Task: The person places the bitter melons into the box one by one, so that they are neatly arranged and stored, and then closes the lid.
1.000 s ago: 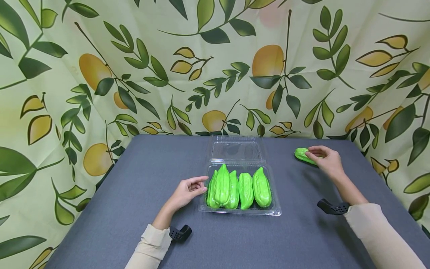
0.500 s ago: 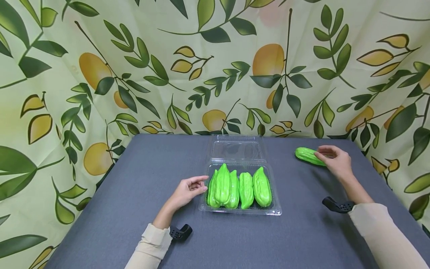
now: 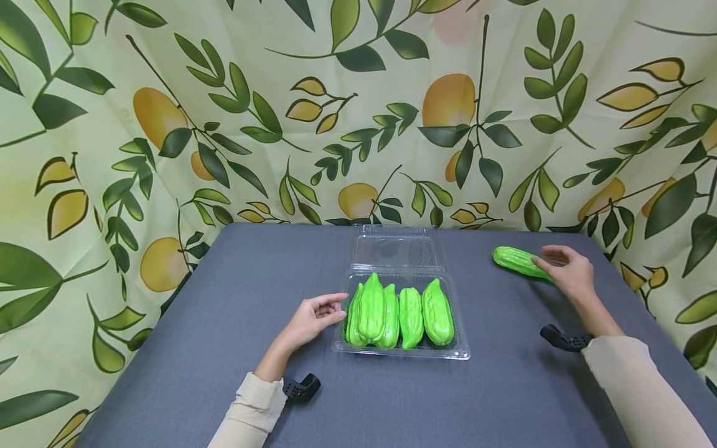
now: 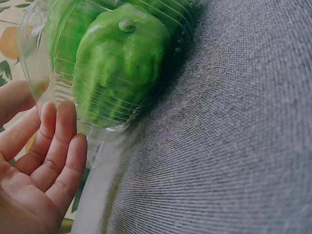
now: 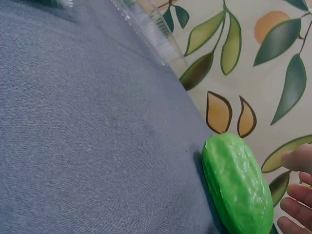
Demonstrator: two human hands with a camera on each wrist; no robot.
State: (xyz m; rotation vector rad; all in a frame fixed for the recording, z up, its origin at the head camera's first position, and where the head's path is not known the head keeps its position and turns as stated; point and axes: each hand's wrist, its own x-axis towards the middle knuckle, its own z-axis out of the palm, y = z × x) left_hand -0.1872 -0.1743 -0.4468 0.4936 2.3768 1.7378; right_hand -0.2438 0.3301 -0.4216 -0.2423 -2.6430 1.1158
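A bright green, bumpy bitter melon [image 3: 516, 261] lies at the back right of the table. My right hand [image 3: 568, 270] hovers at its right end with fingers loosely bent. In the right wrist view a gap shows between the fingers [image 5: 298, 195] and that bitter melon [image 5: 237, 184]. Left of centre, my left hand [image 3: 309, 319] touches the left rim of a clear plastic clamshell box [image 3: 400, 353], fingers mostly straight. Several more bitter melons [image 3: 411, 317] stand side by side inside the box. The left wrist view has the left fingertips [image 4: 66, 109] right at the box's ribbed side wall.
The box's hinged lid [image 3: 396, 249] lies back, open, toward the rear edge. A dark grey cloth covers the table [image 3: 269, 261]. Behind it hangs a curtain [image 3: 313, 149] printed with leaves and fruit. Both wrists wear black camera mounts [image 3: 302, 388].
My right hand has drawn to the right along the lone bitter melon, uncovering more of it. The melon has stayed in place, and so have the left hand and the box.
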